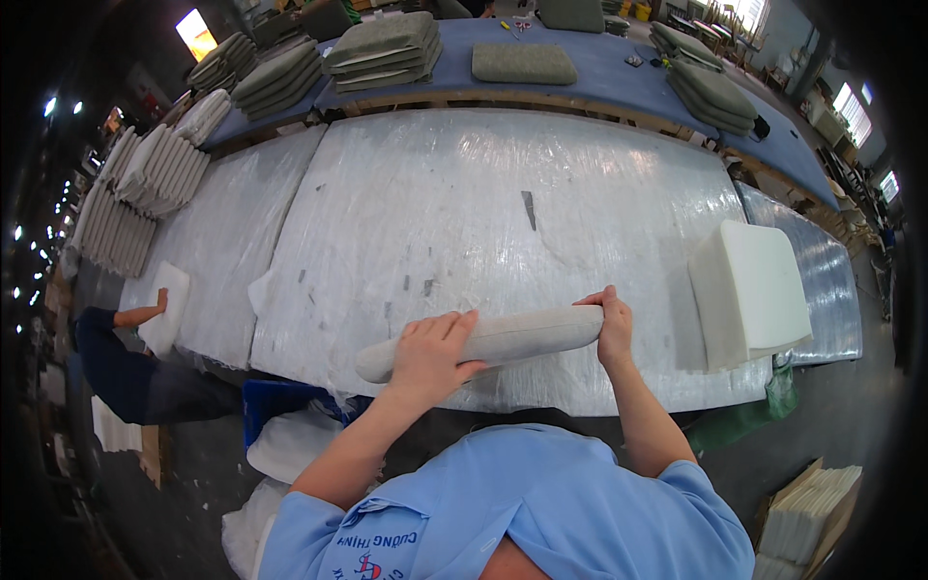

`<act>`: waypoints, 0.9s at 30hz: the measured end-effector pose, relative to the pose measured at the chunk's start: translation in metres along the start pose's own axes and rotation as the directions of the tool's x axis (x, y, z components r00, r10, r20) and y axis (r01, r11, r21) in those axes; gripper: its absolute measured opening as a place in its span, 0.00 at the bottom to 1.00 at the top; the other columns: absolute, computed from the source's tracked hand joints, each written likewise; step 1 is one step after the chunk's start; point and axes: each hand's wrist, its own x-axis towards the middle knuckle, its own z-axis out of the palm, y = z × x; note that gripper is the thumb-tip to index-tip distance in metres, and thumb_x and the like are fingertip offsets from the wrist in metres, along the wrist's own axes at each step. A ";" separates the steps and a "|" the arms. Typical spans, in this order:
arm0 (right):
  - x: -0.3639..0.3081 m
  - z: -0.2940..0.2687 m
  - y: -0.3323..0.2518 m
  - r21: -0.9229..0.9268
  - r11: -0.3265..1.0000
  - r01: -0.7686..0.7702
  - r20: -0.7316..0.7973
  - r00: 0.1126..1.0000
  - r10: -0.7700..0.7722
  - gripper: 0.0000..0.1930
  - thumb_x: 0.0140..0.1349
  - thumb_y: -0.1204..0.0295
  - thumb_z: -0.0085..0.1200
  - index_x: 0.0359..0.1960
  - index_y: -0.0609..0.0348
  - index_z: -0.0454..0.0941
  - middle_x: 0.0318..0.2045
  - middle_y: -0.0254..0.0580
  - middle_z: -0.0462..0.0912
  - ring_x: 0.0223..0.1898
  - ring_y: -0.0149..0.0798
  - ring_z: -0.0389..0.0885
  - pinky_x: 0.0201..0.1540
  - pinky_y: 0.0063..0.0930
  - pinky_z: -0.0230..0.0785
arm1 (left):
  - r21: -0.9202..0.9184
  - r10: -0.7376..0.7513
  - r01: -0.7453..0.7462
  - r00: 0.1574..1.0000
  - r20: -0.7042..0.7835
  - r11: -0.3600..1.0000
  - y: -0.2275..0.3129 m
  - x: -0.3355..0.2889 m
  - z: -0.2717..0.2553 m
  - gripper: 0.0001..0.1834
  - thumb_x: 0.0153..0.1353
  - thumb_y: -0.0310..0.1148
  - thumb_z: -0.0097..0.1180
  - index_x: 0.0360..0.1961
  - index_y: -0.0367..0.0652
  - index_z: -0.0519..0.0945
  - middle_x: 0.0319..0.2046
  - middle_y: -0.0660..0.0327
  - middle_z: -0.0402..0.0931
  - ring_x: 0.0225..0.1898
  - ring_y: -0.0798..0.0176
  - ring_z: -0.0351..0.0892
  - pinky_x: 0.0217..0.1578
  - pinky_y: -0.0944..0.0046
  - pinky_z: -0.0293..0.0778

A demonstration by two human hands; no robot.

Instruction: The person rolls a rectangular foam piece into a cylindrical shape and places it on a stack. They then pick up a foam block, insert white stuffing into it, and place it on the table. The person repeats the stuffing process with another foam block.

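Note:
A light grey, fabric-covered cushion (536,332) is tipped up on its edge at the near side of the plastic-wrapped table (416,213). My left hand (432,356) grips it left of its middle, fingers over the upper side and thumb toward me. At the cushion's right end my right hand (611,327) clasps the corner, its fingers wrapped round the edge. The cushion's underside is mostly hidden from view.
To the right stands a stack of white foam pads (759,290). Grey-green cushions (382,48) lie piled on the blue table (619,72) beyond. At left, a co-worker (126,362) handles a white pad (166,307) near stacked pale cushions (164,174). A blue bin (253,411) sits below the near edge.

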 end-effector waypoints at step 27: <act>0.010 -0.027 -0.004 -0.363 0.428 0.828 0.452 0.558 -0.696 0.35 0.57 0.44 0.67 0.56 0.59 0.79 0.48 0.53 0.78 0.45 0.53 0.79 0.46 0.42 0.75 | 0.131 0.302 -0.311 0.950 0.078 0.941 0.068 0.096 0.040 0.38 0.58 0.51 0.65 0.64 0.38 0.74 0.42 0.56 0.79 0.34 0.57 0.81 0.36 0.59 0.76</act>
